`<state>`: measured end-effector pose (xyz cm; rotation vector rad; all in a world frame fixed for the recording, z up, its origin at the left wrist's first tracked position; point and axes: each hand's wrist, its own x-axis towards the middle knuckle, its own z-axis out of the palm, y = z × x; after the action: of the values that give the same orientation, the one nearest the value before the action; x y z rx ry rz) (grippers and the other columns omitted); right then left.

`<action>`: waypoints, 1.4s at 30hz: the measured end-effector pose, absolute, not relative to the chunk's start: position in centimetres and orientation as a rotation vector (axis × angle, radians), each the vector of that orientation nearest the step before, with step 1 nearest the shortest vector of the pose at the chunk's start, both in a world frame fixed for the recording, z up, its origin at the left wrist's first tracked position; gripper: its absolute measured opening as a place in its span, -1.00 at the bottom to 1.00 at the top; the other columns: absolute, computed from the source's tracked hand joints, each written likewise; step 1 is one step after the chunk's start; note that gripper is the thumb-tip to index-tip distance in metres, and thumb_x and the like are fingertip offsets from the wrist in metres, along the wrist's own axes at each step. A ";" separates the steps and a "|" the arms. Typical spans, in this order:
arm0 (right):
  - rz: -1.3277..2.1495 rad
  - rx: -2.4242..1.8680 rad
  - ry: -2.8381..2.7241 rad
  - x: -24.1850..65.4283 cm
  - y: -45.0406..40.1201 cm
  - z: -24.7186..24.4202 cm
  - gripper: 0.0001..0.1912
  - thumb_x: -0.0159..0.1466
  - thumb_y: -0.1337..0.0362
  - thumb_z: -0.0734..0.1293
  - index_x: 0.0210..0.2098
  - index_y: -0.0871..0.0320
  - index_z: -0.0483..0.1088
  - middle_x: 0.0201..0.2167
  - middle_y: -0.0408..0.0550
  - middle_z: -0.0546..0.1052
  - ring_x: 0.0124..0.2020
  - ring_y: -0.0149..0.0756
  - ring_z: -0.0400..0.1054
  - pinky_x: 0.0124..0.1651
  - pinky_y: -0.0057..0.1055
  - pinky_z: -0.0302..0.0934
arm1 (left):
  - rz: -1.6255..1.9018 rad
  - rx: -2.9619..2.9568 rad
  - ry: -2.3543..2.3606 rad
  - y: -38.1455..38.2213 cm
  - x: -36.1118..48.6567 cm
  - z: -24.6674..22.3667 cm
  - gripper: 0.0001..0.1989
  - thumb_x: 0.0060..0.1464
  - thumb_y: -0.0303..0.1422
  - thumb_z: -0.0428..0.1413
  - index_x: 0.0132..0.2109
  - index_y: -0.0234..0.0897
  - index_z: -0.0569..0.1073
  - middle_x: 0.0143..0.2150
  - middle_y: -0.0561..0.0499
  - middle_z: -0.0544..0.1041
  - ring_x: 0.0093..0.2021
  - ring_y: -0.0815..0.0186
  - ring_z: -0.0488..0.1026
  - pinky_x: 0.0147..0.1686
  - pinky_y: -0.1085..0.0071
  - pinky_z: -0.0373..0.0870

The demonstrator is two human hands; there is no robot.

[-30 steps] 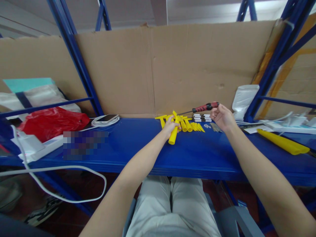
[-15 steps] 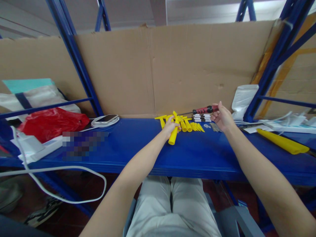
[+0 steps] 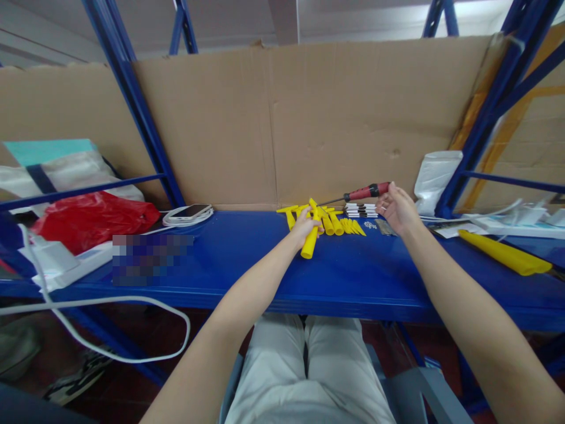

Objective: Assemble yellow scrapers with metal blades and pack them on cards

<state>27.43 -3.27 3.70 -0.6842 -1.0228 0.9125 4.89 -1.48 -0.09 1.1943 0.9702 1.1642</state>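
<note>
Over a blue table [image 3: 247, 247], a red screwdriver [image 3: 364, 192] right of centre, pinched by the right hand [image 3: 399, 209], shows plainer red than moments ago, suggesting a turn; the left hand [image 3: 302, 228] clasps a yellow tube [image 3: 310, 244] at frame centre.

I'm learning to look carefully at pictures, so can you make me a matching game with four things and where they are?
Things
1. Screwdriver
2. Smartphone
3. Red plastic bag
4. Frontmost yellow tube

Places
A. On a coiled white cable
B. In the left hand
C. At the left, beyond the cable coil
D. Held at its handle end by the right hand

Right pairs: 1-D, 2-A, 3-C, 4-B.
</note>
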 end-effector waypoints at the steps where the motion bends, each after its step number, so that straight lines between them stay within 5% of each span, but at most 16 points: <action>1: 0.910 -0.681 -1.013 27.4 -3.2 3.7 -0.56 0.04 -0.02 0.44 -0.52 0.10 0.15 -0.69 -0.30 0.29 -0.69 -0.53 0.21 -0.63 -0.58 0.18 | 1.160 1.196 0.973 -1.5 4.9 -0.1 -0.27 -0.07 -0.63 0.02 0.24 -0.10 0.08 -0.12 -0.07 0.48 -0.56 0.47 0.41 -0.67 0.59 0.23; 9: 0.918 -0.681 -1.023 27.3 -3.2 3.6 -0.63 0.04 -0.02 0.44 -0.46 0.10 0.28 -0.80 -0.34 0.14 -0.75 -0.53 0.08 -0.70 -0.58 0.06 | 1.157 1.207 0.965 -1.5 4.9 0.0 -0.26 -0.08 -0.65 0.00 0.24 -0.13 0.07 -0.10 -0.08 0.48 -0.61 0.51 0.38 -0.68 0.59 0.22; 14: 0.926 -0.697 -1.083 27.3 -3.4 3.7 -0.68 0.10 0.05 0.42 -0.42 0.10 0.27 -0.71 -0.29 0.30 -0.70 -0.53 0.19 -0.64 -0.60 0.12 | 1.159 1.209 0.971 -1.6 4.9 0.0 -0.26 -0.06 -0.66 -0.01 0.26 -0.14 0.05 -0.12 -0.07 0.48 -0.60 0.50 0.36 -0.67 0.57 0.22; 23: 0.761 -0.716 -1.067 27.3 -2.8 3.2 -0.49 -0.02 -0.06 0.45 -0.51 0.09 0.10 -0.73 -0.33 0.25 -0.74 -0.53 0.16 -0.71 -0.58 0.07 | 1.146 1.232 0.991 -1.8 5.1 0.1 -0.27 -0.05 -0.66 -0.01 0.26 -0.14 0.06 -0.15 -0.06 0.46 -0.55 0.48 0.40 -0.67 0.57 0.24; 31: 0.794 -0.737 -1.060 27.5 -2.5 3.0 -0.51 -0.09 -0.10 0.48 -0.46 0.09 0.22 -0.80 -0.39 0.10 -0.79 -0.54 0.05 -0.74 -0.55 0.03 | 1.160 1.232 0.965 -1.8 5.1 0.1 -0.30 -0.04 -0.66 0.01 0.24 -0.16 0.07 -0.20 -0.03 0.47 -0.63 0.52 0.35 -0.71 0.59 0.22; 42: 0.846 -0.719 -1.114 27.0 -3.3 3.4 -0.58 0.00 0.00 0.47 -0.45 0.10 0.21 -0.74 -0.31 0.33 -0.73 -0.52 0.21 -0.67 -0.58 0.13 | 1.168 1.197 0.965 -1.7 4.9 0.2 -0.29 -0.05 -0.67 -0.01 0.23 -0.13 0.06 -0.17 -0.02 0.47 -0.64 0.53 0.35 -0.71 0.60 0.21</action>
<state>27.02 -3.26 3.38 -0.7189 -1.1140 0.8464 4.92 -1.69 0.15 1.1968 0.9651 1.1682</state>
